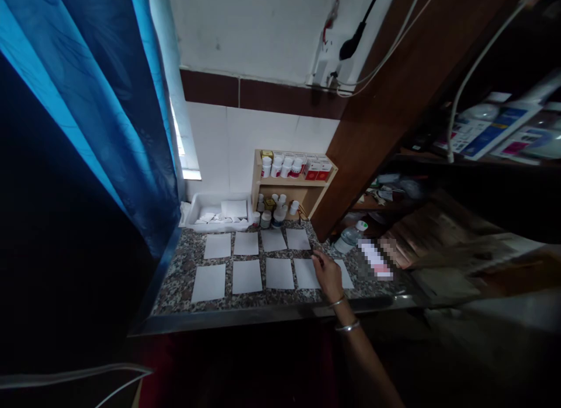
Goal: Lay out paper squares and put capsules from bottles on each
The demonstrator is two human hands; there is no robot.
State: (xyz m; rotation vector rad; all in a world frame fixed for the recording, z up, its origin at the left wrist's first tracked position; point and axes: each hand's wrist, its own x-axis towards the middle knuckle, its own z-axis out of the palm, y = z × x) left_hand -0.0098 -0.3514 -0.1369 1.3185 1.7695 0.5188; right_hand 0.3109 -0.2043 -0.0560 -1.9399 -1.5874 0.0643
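Note:
My right hand, with two bangles at the wrist, reaches over the right end of the speckled counter. Its fingers are bent and drawn together; anything between them is too small to make out. Under and beside the hand lie white paper squares, one to its left and another partly covered by it. Just beyond the fingertips is a paper square of the back row. Several more squares, such as a front-left one, lie flat in two rows. My left hand is out of view.
A white tray with folded white pieces stands at the back left. Beside it, a wooden rack holds white bottles and red-and-white boxes. A clear bottle stands at the right. A blue curtain hangs left; cables hang above.

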